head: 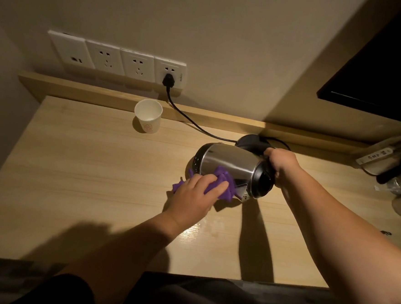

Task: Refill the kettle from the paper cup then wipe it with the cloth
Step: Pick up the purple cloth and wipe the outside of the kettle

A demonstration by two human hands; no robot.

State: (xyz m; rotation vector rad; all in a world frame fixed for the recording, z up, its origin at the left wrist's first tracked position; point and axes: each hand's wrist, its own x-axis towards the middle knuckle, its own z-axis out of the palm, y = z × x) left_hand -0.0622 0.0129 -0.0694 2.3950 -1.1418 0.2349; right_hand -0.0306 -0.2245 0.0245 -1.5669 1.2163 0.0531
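A steel kettle [229, 164] with a black lid is tipped over on its side above the wooden table [87, 167], its lid end toward me. My right hand [283, 164] grips its black handle. My left hand [195, 194] presses a crumpled purple cloth [221, 179] against the kettle's lower side. A white paper cup [148, 116] stands upright at the back of the table, apart from both hands.
The kettle's black base [252, 142] sits behind the kettle, its cord [187, 120] running to a wall socket [169, 72]. A wet patch [203, 228] shines on the table near my left wrist. Clutter [397, 170] lies at the right edge.
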